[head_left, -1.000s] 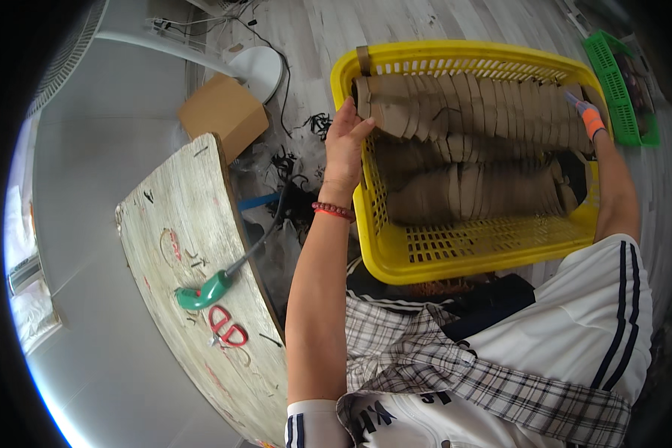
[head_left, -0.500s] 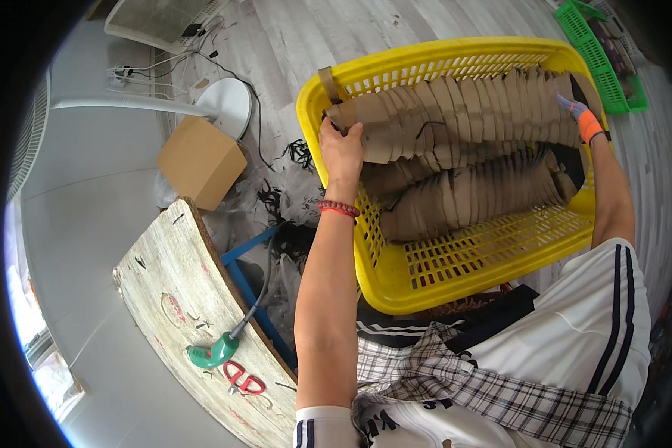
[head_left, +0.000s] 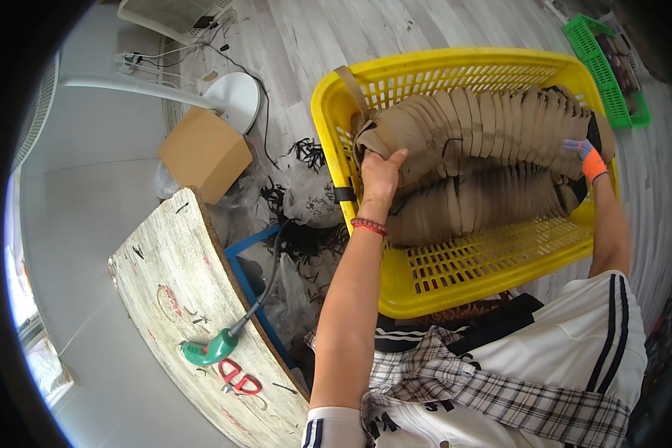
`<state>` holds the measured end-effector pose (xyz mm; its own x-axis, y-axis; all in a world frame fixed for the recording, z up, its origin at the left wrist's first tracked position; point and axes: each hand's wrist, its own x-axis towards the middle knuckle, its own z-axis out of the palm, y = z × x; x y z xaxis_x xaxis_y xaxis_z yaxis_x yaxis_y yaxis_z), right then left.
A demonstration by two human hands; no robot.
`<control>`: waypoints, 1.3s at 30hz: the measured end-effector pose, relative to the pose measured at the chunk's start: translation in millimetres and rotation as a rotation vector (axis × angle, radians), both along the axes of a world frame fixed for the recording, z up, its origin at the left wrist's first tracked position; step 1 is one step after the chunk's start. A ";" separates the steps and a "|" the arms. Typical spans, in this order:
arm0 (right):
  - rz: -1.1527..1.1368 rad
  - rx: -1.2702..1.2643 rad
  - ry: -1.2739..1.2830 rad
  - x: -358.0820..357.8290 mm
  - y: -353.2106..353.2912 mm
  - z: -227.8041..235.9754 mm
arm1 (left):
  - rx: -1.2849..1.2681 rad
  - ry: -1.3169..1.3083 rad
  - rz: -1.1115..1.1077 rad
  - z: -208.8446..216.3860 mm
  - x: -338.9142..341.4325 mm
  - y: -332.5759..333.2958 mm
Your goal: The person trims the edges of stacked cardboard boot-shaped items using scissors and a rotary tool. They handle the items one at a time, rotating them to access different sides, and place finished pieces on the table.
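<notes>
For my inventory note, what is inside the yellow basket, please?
Rows of stacked brown pieces, with the left hand and gloved right hand at the upper row's ends. Whatever lies beneath the rows is covered.

The basket (head_left: pixel 455 56) is plastic, pieces (head_left: pixel 493 123) perhaps matt cloth.

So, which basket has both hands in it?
The yellow basket, holding rows of overlapping brown pieces; the smaller green basket stands beyond it, untouched.

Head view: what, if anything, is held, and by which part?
Upper brown stack: left hand grips its left end; right hand at its right end, grip unclear.
</notes>
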<state>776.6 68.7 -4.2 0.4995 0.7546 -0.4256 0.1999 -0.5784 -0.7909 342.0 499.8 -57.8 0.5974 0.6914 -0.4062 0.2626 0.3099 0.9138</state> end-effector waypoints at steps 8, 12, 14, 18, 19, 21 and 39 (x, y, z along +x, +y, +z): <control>-0.540 0.013 0.217 -65.9 -11.3 -3.5 | -0.746 -0.162 -0.137 30.8 -37.1 -33.8; -0.591 0.089 0.277 -91.0 -56.0 3.3 | -0.624 -0.208 -0.062 44.2 -77.7 -68.2; -0.608 0.120 0.282 -97.6 -74.4 15.6 | -0.676 -0.262 -0.055 63.7 -99.9 -79.6; -0.605 0.221 0.275 -89.5 -98.3 47.3 | -0.637 -0.358 -0.094 90.3 -138.4 -87.2; -0.587 0.251 0.266 -76.7 -95.3 61.1 | -0.628 -0.404 -0.075 99.6 -146.4 -90.0; -0.443 0.301 0.199 -100.3 -41.1 113.0 | -0.599 -0.336 -0.056 143.1 -165.6 -91.8; 0.806 0.737 0.526 -409.2 464.6 222.2 | 0.537 -0.395 1.263 202.5 -539.9 -269.4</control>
